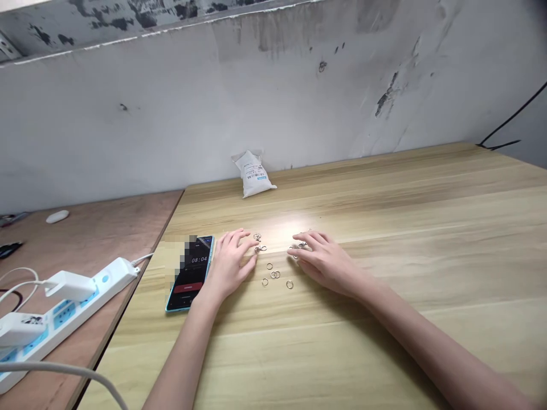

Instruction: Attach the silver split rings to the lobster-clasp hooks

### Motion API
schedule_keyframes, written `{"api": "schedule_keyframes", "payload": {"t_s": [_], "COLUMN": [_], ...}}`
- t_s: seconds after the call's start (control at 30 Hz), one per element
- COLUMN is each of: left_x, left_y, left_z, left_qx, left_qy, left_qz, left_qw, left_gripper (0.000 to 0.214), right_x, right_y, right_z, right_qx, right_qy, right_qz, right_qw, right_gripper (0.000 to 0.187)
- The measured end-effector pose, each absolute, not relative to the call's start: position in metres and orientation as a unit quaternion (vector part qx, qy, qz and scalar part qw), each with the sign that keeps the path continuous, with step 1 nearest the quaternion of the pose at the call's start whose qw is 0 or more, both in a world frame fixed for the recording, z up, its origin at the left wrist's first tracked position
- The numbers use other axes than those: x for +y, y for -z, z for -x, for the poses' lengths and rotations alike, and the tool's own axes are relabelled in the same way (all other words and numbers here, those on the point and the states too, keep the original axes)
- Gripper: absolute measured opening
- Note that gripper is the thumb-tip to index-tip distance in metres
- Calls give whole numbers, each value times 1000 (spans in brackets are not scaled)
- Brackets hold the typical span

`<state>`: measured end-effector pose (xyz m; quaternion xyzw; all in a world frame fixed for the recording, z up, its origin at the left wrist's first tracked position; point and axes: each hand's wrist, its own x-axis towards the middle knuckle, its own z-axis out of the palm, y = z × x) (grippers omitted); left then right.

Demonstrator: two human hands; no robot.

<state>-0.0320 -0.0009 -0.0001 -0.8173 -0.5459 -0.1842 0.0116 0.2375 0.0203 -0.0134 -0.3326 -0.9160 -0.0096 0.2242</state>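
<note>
My left hand (pixel 231 263) lies flat on the light wooden table (pixel 384 228) with its fingers stretched out, the fingertips next to a small metal clasp (pixel 260 249). My right hand (pixel 321 257) also rests flat with fingers spread, its tips touching a small cluster of metal clasps (pixel 300 246). Between the two hands several small metal rings (pixel 276 275) lie loose on the wood. Another small clasp (pixel 257 236) lies just beyond the left fingertips.
A phone (pixel 191 272) in a blue case lies left of my left hand, showing a timer. A small white bag (pixel 253 173) stands at the wall. A white power strip (pixel 64 307) with plugged chargers lies on the darker table (pixel 106 228) at left.
</note>
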Motion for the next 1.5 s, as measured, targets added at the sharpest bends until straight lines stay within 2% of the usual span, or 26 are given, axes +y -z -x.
{"api": "schedule_keyframes", "payload": {"t_s": [0.13,0.37,0.57,0.67,0.87,0.93,1.0,1.13,1.3,1.4,1.5], "left_x": [2,3,3,1,-13,-17,-19,-19,-21,-23,-25], "left_y": [7,9,9,5,-1,-1,0,-2,-7,-8,-9], "left_z": [29,28,30,22,-9,-16,-19,-19,-18,-19,-20], "left_qx": [-555,-533,-546,-555,-479,-451,-443,-452,-471,-471,-428], "left_qy": [193,209,222,279,378,396,409,426,392,382,381], "left_qz": [809,818,808,781,719,692,679,689,735,767,814], "left_qw": [33,53,18,-64,-332,-400,-419,-374,-290,-209,-90], "left_gripper": [15,16,16,14,14,16,17,15,15,9,18], "right_x": [20,20,18,16,6,3,1,0,-6,-8,-7], "right_y": [19,18,18,18,11,9,7,4,-3,-4,-5], "right_z": [-235,-237,-230,-227,-219,-216,-214,-213,-215,-218,-220], "right_qx": [-917,-911,-914,-909,-883,-878,-873,-857,-836,-812,-762], "right_qy": [16,0,-22,-36,-114,-136,-152,-187,-267,-362,-486], "right_qz": [338,342,320,317,318,302,285,281,320,329,308], "right_qw": [212,230,249,270,326,345,366,388,356,319,298], "right_gripper": [18,14,14,15,29,23,17,18,27,33,31]}}
